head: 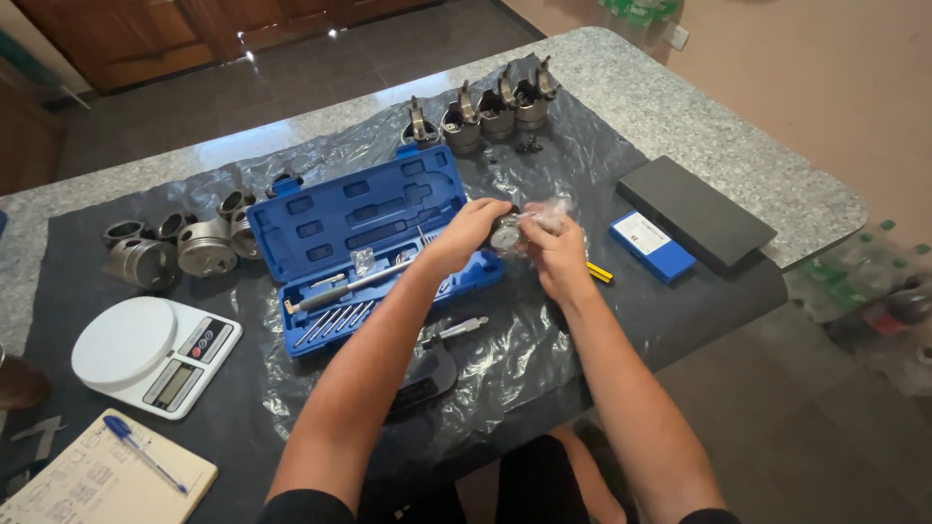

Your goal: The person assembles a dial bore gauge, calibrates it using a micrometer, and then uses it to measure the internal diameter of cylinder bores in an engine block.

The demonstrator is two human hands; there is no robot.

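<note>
My left hand and my right hand meet just right of the open blue tool case. Between them they hold a small round metal gauge partly wrapped in a clear plastic bag. The left fingers grip the gauge's left side; the right fingers pinch the bag. Inside the case lie a long metal rod and several thin pins. A black micrometer lies on the plastic sheet below my left forearm.
Pistons lie at the left, more pistons with rods at the far edge. A white scale, a notebook with a blue pen, a small blue box, a black case and a yellow tool lie around.
</note>
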